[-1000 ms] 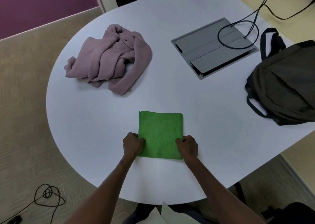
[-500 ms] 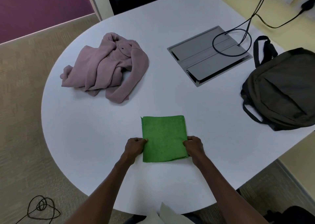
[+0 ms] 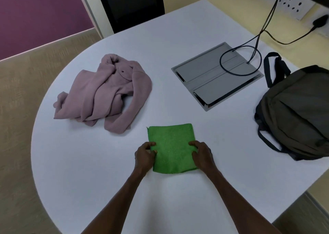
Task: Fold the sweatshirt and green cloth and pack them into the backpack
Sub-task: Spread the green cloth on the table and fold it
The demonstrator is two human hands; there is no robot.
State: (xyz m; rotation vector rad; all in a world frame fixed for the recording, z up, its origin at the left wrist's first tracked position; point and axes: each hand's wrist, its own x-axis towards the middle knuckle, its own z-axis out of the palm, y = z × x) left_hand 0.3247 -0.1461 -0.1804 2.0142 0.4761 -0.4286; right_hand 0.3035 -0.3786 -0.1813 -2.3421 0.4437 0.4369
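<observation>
A green cloth [image 3: 171, 144] lies folded into a rough square near the front of the white table [image 3: 178, 198]. My left hand [image 3: 145, 156] pinches its left edge, fingers curled over the fabric. My right hand [image 3: 202, 154] grips the right edge the same way. A mauve sweatshirt [image 3: 105, 94] lies crumpled and unfolded at the back left of the table. The dark olive backpack [image 3: 299, 112] lies on its side at the right edge, its straps showing; whether it is zipped I cannot tell.
A grey cable hatch [image 3: 216, 75] is set into the table at the back right, with black cables [image 3: 240, 61] looping over it up to wall sockets [image 3: 288, 2]. A black chair back [image 3: 131, 4] stands behind the table. Carpet surrounds the table's curved edge.
The view has tilted up and shifted, so the table contents sit lower in frame. Both hands have slid slightly farther along the cloth's side edges, away from its near corners.
</observation>
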